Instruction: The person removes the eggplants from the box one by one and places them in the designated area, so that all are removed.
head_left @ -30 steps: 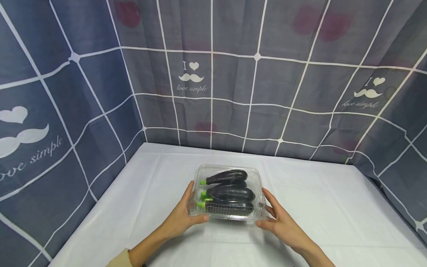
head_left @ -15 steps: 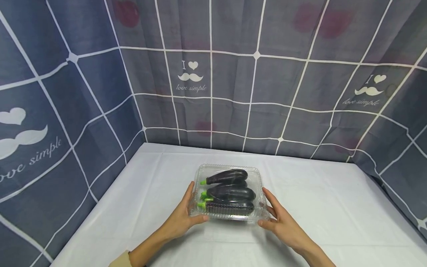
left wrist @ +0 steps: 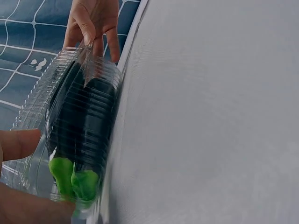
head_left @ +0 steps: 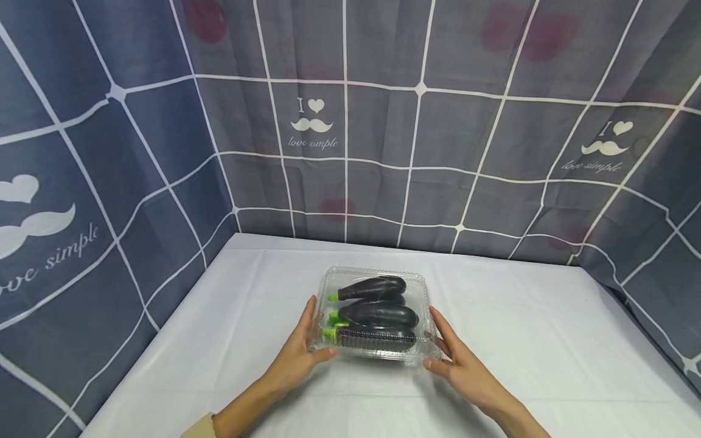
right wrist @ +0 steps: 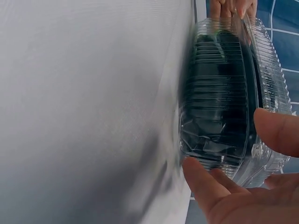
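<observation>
Barely shifting since a second ago, the left hand [head_left: 298, 359] and right hand [head_left: 459, 365] are gripping the clear clamshell box [head_left: 374, 314] between curled fingers, risking squeezing it and crushing the thin plastic.

Two bare hands, left hand [head_left: 296, 359] and right hand [head_left: 465, 371]. A tan sleeve [head_left: 198, 426] covers the left arm.

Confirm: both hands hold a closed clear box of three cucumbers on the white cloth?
Not cucumbers. The head view shows dark purple eggplants with green stems inside the clear box. The rest stands: the lid looks closed, the left hand and right hand hold its two ends, and it sits on the white cloth.
</observation>
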Tool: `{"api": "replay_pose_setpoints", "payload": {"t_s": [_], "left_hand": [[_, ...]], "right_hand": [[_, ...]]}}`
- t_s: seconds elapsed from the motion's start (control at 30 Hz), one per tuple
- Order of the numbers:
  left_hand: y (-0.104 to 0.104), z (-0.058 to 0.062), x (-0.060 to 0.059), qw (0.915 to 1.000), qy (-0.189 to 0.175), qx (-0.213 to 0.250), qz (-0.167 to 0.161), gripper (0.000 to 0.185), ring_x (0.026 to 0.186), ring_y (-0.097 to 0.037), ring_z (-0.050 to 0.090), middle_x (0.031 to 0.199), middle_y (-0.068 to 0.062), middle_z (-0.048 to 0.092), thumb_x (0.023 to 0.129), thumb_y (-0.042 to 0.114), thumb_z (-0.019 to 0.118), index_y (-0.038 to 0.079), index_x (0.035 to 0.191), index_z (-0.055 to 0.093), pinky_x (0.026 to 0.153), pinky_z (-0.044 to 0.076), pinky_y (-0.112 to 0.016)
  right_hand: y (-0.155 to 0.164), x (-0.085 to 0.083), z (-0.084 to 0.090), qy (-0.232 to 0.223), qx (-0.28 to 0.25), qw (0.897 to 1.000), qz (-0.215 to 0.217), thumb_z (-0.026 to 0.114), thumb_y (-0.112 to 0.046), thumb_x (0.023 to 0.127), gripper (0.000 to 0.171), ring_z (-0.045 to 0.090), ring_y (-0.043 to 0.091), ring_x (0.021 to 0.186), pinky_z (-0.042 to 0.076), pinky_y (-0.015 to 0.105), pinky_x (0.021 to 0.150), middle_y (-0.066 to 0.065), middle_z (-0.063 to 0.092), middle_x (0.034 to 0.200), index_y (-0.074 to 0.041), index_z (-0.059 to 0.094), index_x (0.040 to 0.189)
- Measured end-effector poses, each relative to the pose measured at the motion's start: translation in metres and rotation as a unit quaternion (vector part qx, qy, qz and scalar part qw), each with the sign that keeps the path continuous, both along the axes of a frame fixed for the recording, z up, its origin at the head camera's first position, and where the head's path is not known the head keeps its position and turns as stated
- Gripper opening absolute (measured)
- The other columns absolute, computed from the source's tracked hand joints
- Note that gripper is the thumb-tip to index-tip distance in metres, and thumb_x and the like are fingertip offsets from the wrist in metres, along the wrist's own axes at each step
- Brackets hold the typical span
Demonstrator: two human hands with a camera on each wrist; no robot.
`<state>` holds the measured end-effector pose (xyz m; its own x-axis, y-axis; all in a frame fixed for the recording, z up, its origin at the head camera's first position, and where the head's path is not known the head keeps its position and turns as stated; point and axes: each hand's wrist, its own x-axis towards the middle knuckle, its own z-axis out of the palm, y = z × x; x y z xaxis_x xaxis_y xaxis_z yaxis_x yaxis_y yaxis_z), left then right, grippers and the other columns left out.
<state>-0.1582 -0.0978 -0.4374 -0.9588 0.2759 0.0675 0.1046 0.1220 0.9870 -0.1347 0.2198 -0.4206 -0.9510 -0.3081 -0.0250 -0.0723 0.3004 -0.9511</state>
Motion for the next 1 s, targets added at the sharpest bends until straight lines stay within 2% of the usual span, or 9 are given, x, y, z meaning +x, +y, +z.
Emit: {"api": "replay_pose_setpoints", "payload": {"t_s": [0.17, 0.4, 0.53, 0.73, 1.0], "left_hand": [[-0.0011, -0.0005, -0.0003, 0.9996, -0.007, 0.027, -0.01, 0.108, 0.146, -0.04, 0.004, 0.163, -0.009, -0.01, 0.089, 0.005, 0.07, 0.015, 0.157, -0.013, 0.111, 0.009, -0.064], [-0.0012, -0.0022, -0.0034, 0.9995, -0.003, 0.03, -0.005, 0.101, 0.147, -0.034, -0.001, 0.164, -0.009, -0.008, 0.091, 0.004, 0.065, 0.007, 0.156, -0.012, 0.114, 0.006, -0.056], [0.0005, -0.0035, -0.0043, 0.9996, -0.006, 0.026, -0.011, 0.098, 0.148, -0.032, -0.007, 0.163, -0.01, -0.011, 0.092, 0.003, 0.062, 0.006, 0.156, -0.014, 0.115, 0.003, -0.055], [0.0034, -0.0032, -0.0033, 0.9998, -0.009, 0.018, -0.007, 0.094, 0.148, -0.03, -0.008, 0.163, -0.01, -0.011, 0.094, 0.002, 0.058, 0.004, 0.155, -0.013, 0.116, 0.0, -0.053], [0.004, 0.0001, -0.0024, 0.9999, -0.005, 0.012, -0.008, 0.086, 0.147, -0.031, -0.013, 0.163, -0.011, -0.013, 0.098, 0.002, 0.05, 0.004, 0.155, -0.015, 0.114, -0.005, -0.057]], "right_hand": [[0.0004, 0.0008, 0.0, -0.006, 0.009, 1.0, 0.003, 0.063, -0.008, 0.095, 0.089, 0.018, 0.043, 0.144, 0.023, 0.064, 0.109, 0.003, -0.002, 0.165, -0.03, 0.007, 0.159], [0.0023, -0.0021, 0.0021, -0.02, 0.006, 1.0, 0.014, 0.061, -0.011, 0.097, 0.087, 0.011, 0.045, 0.145, 0.014, 0.068, 0.11, -0.002, -0.004, 0.164, -0.034, 0.005, 0.159], [0.0043, -0.0015, 0.002, -0.028, 0.008, 0.999, 0.016, 0.061, -0.011, 0.097, 0.087, 0.012, 0.044, 0.145, 0.016, 0.067, 0.109, -0.002, -0.004, 0.164, -0.034, 0.005, 0.159], [0.0078, -0.0011, 0.0028, -0.034, 0.016, 0.999, 0.015, 0.06, -0.01, 0.097, 0.086, 0.013, 0.042, 0.145, 0.019, 0.065, 0.11, 0.001, -0.002, 0.164, -0.036, 0.007, 0.159], [0.0091, -0.0044, 0.0032, -0.033, 0.015, 0.999, 0.024, 0.059, -0.008, 0.097, 0.086, 0.015, 0.04, 0.145, 0.023, 0.061, 0.11, 0.001, -0.001, 0.164, -0.033, 0.006, 0.159]]}}
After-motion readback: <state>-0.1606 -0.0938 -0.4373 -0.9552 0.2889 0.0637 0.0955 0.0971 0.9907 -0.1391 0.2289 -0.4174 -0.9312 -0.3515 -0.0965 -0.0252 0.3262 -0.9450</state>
